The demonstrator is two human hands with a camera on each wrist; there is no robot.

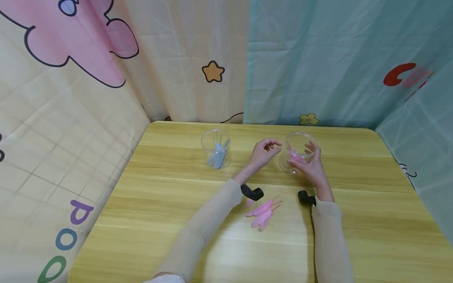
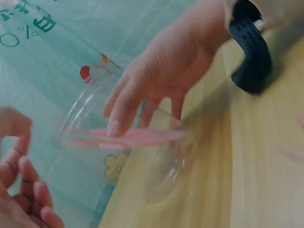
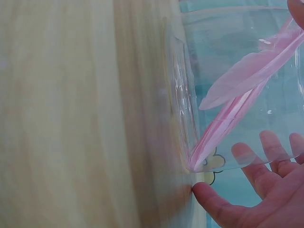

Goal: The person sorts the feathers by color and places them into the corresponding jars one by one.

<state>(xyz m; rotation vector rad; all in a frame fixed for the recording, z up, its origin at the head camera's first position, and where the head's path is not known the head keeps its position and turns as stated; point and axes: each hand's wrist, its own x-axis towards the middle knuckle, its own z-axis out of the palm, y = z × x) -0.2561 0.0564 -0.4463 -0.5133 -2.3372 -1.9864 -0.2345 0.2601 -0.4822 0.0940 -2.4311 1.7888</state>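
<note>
Around the right side of a clear cup (image 1: 288, 138), my right hand (image 1: 313, 167) curls its fingers and thumb, gripping it at the table. Several pink feathers (image 3: 232, 107) lean inside that cup, their thin quill ends toward the rim. My left hand (image 1: 263, 154) hovers just left of the rim, fingers loosely bent, with nothing visible between them. In the left wrist view, the fingers of the left hand (image 2: 21, 190) are apart from the cup. More pink feathers (image 1: 262, 214) lie on the table in front of the hands.
A second clear cup (image 1: 202, 142) with light blue feathers (image 1: 218, 157) stands to the left on the wooden table (image 1: 159, 204). Printed curtains (image 1: 184, 59) hang behind the table and along both sides. Black wrist cameras (image 1: 252, 192) are strapped over the sleeves.
</note>
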